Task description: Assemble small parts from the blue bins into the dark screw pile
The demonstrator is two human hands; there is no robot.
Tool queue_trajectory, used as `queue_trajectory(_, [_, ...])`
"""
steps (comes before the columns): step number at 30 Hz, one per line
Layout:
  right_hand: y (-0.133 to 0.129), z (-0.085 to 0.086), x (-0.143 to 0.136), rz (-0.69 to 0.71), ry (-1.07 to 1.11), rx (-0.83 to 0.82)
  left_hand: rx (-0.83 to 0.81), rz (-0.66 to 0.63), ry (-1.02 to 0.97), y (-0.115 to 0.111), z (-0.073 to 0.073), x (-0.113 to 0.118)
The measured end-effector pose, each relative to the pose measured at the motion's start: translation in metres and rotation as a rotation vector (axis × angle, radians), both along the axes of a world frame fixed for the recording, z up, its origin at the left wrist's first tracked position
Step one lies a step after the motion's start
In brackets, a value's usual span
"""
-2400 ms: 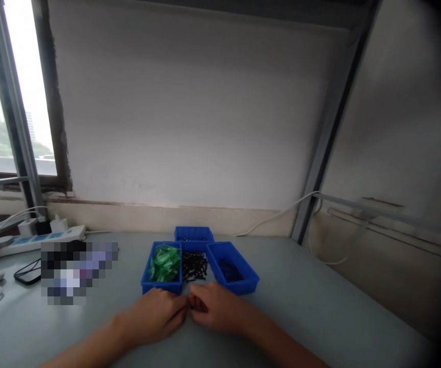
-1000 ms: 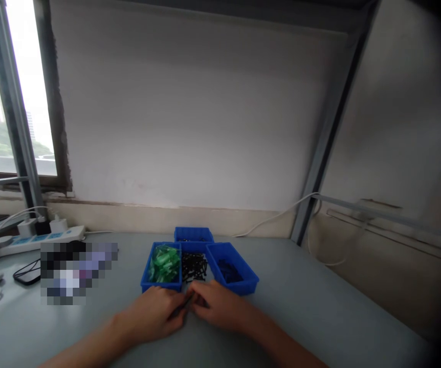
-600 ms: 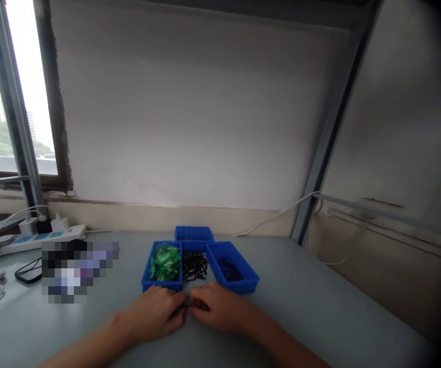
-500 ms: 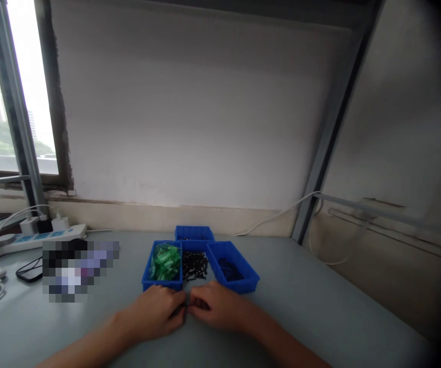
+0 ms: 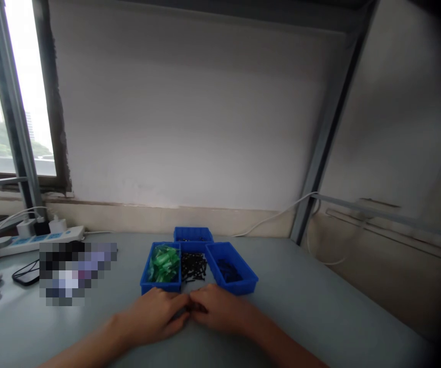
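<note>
My left hand (image 5: 162,314) and my right hand (image 5: 218,308) meet fingertip to fingertip just in front of the bins. Both are closed in a pinch; whatever lies between the fingers is too small and hidden to name. Behind my left hand stands a blue bin (image 5: 142,278) with green plastic pieces (image 5: 163,263) in a clear bag. Black screws (image 5: 194,267) lie in a loose pile beyond my fingertips. A second blue bin (image 5: 247,283), set at a slant behind my right hand, holds dark small parts (image 5: 228,270).
A third blue bin (image 5: 193,234) with small parts stands at the back. On the left are a white power strip (image 5: 67,235) with plugs and cables, a black cord-like loop (image 5: 24,276) and a blurred-out patch. A grey post (image 5: 316,168) rises at the right.
My hands have drawn closer, and the left fingertips now touch the right ones. The bins have stayed in place; the view has shifted slightly.
</note>
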State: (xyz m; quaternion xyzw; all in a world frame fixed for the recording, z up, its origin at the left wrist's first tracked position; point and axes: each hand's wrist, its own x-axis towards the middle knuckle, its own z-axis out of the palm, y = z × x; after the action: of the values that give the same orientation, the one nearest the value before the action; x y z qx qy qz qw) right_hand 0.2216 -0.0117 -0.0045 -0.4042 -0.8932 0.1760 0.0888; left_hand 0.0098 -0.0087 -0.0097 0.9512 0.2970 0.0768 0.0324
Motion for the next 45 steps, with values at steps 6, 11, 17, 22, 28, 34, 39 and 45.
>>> queue_trajectory(6, [-0.0001, 0.0023, 0.0003, -0.016, -0.023, 0.016, 0.01, 0.012, 0.059, -0.0004, 0.0019, 0.0023])
queue_trajectory(11, [-0.0007, 0.0055, 0.0004, -0.045, -0.01, -0.002, -0.012, 0.07, 0.091, 0.0009, -0.0004, 0.0016])
queue_trajectory(17, [-0.0043, 0.0049, -0.0042, 0.003, 0.005, 0.033, -0.011, 0.092, 0.125, 0.0024, -0.0059, 0.0013])
queue_trajectory(22, [-0.0048, 0.0033, -0.0043, 0.014, 0.016, 0.078, -0.007, 0.079, 0.133, 0.0019, -0.0048, 0.0023])
queue_trajectory(28, [-0.0051, 0.0051, -0.0042, 0.015, 0.014, 0.087, -0.009, 0.075, 0.119, 0.0009, -0.0028, 0.0025])
queue_trajectory(34, [-0.0059, 0.0068, -0.0048, 0.008, 0.016, 0.081, -0.015, 0.072, 0.1, 0.002, -0.0061, 0.0019])
queue_trajectory(39, [-0.0045, 0.0044, -0.0038, -0.006, -0.01, 0.08, -0.014, 0.104, 0.118, 0.0014, -0.0062, 0.0018])
queue_trajectory(45, [-0.0037, 0.0046, -0.0023, -0.014, -0.018, 0.043, -0.009, 0.136, 0.109, 0.002, -0.006, 0.001])
